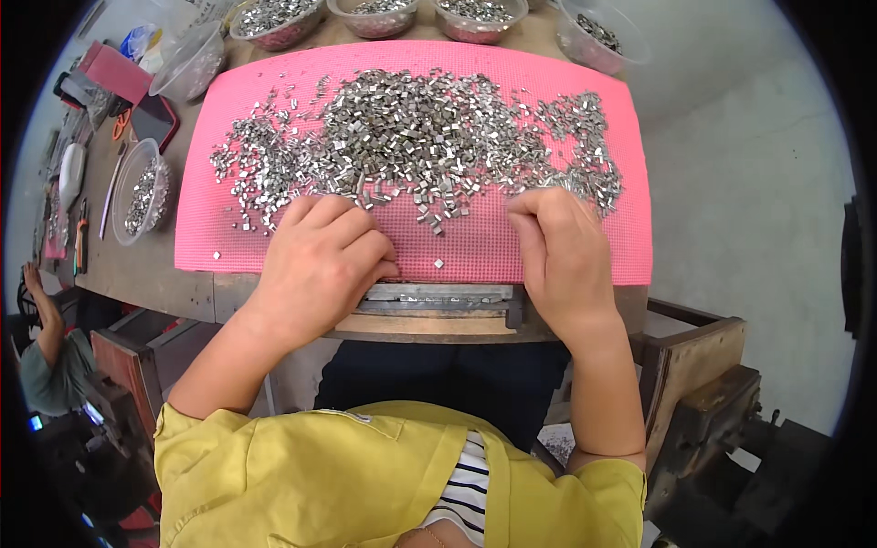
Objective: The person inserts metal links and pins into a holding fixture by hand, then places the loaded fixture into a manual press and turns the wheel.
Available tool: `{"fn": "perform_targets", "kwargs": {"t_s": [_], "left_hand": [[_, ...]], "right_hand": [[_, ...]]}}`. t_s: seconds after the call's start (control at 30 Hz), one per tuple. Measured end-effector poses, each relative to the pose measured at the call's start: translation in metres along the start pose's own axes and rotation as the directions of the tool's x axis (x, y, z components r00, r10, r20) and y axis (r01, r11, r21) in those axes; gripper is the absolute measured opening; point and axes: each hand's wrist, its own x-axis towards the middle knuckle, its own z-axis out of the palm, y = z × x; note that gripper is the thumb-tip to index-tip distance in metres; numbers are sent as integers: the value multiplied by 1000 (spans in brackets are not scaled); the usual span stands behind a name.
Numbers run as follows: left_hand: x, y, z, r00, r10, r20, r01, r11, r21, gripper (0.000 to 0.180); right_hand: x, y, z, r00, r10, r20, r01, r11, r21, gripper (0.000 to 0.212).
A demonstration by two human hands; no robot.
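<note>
A wide heap of small silvery metal pieces (pixel 411 128) is spread over a pink textured mat (pixel 457 247). At the heap's near left edge is my left hand (pixel 324 256), its fingers curled and pressed together. Its fingertips reach down by the left end of a narrow metal bar (pixel 438 293) at the table's front edge; whatever they hold is hidden. My right hand (pixel 566 251) is bent over the mat's right side, thumb and forefinger closed beside the heap. Anything in that pinch is too small to make out. One loose metal piece (pixel 438 263) lies between the hands.
Clear plastic bowls of metal pieces, one (pixel 475 14) among them, line the far edge. Another bowl (pixel 142 192) stands left, near orange-handled pliers (pixel 82 236) and orange scissors (pixel 121 124). A dark machine (pixel 708 438) stands lower right. Another person's arm (pixel 47 320) shows far left.
</note>
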Motion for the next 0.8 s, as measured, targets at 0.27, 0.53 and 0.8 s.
{"fn": "perform_targets", "kwargs": {"t_s": [0.27,0.53,0.8], "left_hand": [[2,-5,-13,993,75,92,-75,997,-12,15],[-7,6,-14,988,-88,126,109,979,-171,13],[-24,31,0,973,-207,-104,149,902,-406,13]], "right_hand": [[-27,-9,-25,976,205,70,-215,958,191,21],[-37,-13,-29,991,131,39,-135,975,176,19],[-46,-24,-21,979,200,-29,-188,955,231,20]]}}
